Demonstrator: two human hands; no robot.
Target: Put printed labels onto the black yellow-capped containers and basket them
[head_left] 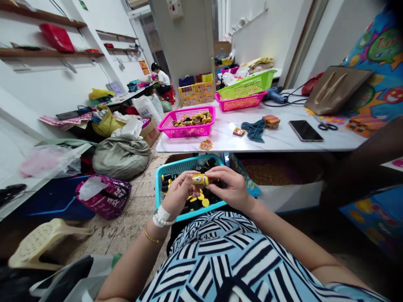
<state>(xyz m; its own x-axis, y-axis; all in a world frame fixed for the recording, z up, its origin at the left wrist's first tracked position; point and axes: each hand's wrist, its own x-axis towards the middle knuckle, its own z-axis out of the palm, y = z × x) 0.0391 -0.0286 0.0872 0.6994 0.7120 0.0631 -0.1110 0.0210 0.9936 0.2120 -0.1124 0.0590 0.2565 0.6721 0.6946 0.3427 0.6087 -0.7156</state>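
Observation:
A small yellow tube point(199, 179) with a printed label lies sideways between my two hands. My left hand point(178, 191) pinches its left end, and the fingertips of my right hand point(232, 187) close on the right end. Below my hands is a turquoise basket point(158, 193), which rests at my lap. Black tubes point(166, 178) and loose yellow caps point(205, 203) fill the basket, partly hidden by my hands.
On the white table point(189, 146) ahead are a pink basket point(185, 133) of yellow and black tubes, a dark cloth point(254, 131), a phone point(305, 130) and scissors point(327, 126). A plastic stool point(40, 243) and bags stand left. Farther back, a person point(163, 78) sits.

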